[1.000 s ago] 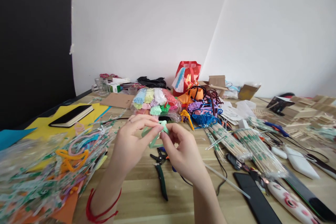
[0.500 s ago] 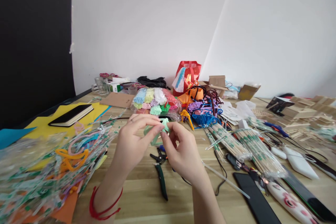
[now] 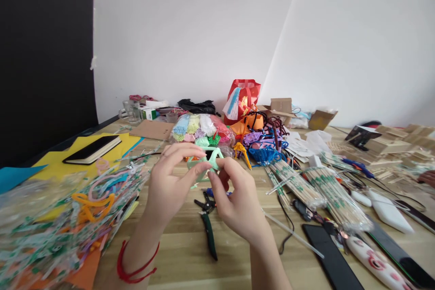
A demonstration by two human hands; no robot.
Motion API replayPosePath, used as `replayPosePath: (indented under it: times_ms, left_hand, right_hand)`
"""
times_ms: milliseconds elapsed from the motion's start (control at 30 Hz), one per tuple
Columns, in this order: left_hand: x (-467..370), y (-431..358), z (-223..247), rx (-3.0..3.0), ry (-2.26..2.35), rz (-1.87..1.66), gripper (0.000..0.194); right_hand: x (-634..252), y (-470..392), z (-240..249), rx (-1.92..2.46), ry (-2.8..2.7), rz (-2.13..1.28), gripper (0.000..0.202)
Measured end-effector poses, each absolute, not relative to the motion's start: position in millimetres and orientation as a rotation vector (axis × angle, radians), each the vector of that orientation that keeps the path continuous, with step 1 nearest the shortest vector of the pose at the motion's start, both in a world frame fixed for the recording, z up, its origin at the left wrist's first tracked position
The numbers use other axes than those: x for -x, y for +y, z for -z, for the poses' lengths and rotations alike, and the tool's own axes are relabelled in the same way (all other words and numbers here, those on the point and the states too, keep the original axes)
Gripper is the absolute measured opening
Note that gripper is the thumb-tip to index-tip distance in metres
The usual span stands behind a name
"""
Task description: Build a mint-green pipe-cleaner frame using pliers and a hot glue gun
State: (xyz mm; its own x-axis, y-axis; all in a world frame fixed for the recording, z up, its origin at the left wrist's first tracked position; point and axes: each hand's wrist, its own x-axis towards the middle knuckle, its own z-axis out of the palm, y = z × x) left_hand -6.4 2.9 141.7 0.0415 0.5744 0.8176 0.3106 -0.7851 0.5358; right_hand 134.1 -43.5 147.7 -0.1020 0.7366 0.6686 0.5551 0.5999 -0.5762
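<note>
My left hand (image 3: 175,176) and my right hand (image 3: 236,190) meet over the middle of the table. Between them is a small light green open frame (image 3: 214,157) of thin bent strips, pinched by the thumb and fingers of both hands. Fingers cover part of the frame, so its full shape is hidden. A red string bracelet circles my left wrist. On the wood below lie dark green-handled pruning shears (image 3: 209,233), partly under the blue-handled tool (image 3: 210,191) or beside it; I cannot tell which.
Plastic-wrapped coloured strips (image 3: 84,208) heap up on the left, near a black notebook (image 3: 91,148). Behind my hands are a bag of coloured bundles (image 3: 204,129) and a red bag (image 3: 243,99). Wooden stick packs (image 3: 336,195) and a black phone (image 3: 329,253) lie right. Another person's hand (image 3: 427,177) shows at the right edge.
The light green frame has turned upward, so more of its open structure shows. Both hands keep their pinch and shift only slightly. Another person's hand has appeared at the right edge.
</note>
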Motion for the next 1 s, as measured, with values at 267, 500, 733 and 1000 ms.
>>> replayPosePath:
  times_ms: [267,500,733,1000]
  left_hand:
    - [7.6,-2.8,-144.1,-2.38,0.881,-2.082,0.011]
    - [7.9,-1.0,-140.2,-2.538,0.848,-2.185,0.019]
    - [8.8,-2.6,-139.8,-2.595,0.808,-2.208,0.023]
    - [8.4,0.7,-137.9,-2.525,0.859,-2.223,0.015]
  right_hand:
    - [-135.8,-49.2,-150.6,0.978,-1.789,-0.2,0.008]
    - [-136.7,-49.5,-150.4,0.979,-1.776,-0.207,0.005]
    - [-135.9,-50.2,-151.1,0.956,-1.77,-0.228,0.007]
    - [-132.3,-46.9,-147.3,0.963,-1.745,-0.152,0.007]
